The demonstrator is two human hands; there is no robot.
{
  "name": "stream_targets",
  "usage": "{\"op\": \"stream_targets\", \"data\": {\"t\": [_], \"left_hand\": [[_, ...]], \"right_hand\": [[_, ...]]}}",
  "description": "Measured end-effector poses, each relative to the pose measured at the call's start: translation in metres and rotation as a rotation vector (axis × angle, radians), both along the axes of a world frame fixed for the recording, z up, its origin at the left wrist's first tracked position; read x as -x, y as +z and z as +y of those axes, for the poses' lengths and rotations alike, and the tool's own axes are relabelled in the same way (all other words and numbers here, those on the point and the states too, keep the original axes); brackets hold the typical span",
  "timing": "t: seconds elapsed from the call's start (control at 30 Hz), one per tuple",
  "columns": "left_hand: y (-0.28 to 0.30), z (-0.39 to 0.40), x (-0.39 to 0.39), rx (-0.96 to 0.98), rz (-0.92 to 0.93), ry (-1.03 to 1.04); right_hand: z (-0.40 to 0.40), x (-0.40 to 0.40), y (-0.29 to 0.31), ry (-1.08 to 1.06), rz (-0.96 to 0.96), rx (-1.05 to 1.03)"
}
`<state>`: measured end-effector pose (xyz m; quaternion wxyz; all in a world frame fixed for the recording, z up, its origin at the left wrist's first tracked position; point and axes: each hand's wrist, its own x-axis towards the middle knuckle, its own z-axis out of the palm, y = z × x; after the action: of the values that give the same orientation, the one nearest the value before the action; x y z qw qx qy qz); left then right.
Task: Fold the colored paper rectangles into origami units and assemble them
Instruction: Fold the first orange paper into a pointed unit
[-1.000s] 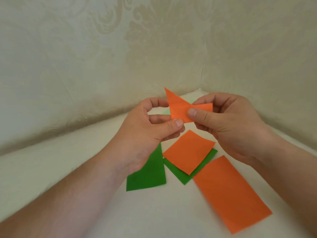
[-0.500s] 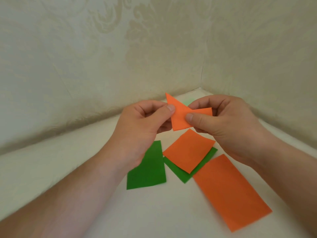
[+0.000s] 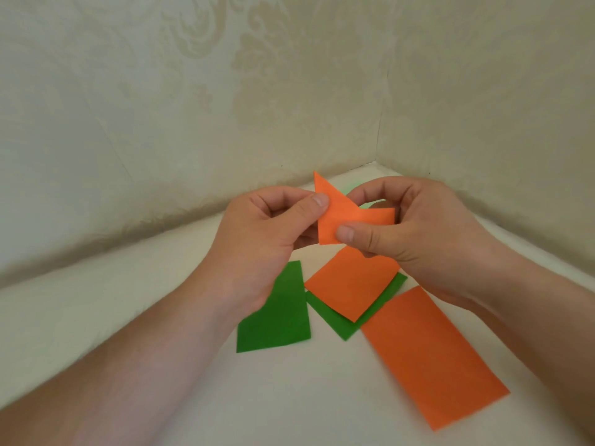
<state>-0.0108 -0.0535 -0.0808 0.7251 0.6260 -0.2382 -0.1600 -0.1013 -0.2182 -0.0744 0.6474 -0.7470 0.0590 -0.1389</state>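
Left hand thumb shifted from lower edge of folded orange piece up to its left edge near the point, pinching there.

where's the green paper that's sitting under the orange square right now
In the head view, the green paper lies flat on the white surface at centre, partly under the orange square, between the other green sheet and the long orange rectangle.

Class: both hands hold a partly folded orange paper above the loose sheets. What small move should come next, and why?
Probably press the fold flat. The left hand and right hand pinch the orange paper in mid-air, one point sticking up, so its crease looks unfinished; the flat sheets wait below on the table.
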Motion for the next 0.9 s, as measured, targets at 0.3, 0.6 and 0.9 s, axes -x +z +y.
{"op": "stream_targets", "data": {"t": [0.3,0.6,0.9], "left_hand": [[-0.0009,0.0001,-0.0014,-0.003,-0.063,0.048],[-0.0048,0.0011,-0.0002,-0.114,-0.028,-0.098],[-0.0039,0.0008,-0.0042,-0.141,-0.069,-0.047]], "right_hand": [[-0.0038,0.0013,0.0005,-0.002,-0.011,-0.06],[-0.0045,-0.0006,-0.0017,-0.116,-0.061,-0.021],[-0.0011,-0.0024,-0.0062,-0.04,-0.023,-0.019]]}}
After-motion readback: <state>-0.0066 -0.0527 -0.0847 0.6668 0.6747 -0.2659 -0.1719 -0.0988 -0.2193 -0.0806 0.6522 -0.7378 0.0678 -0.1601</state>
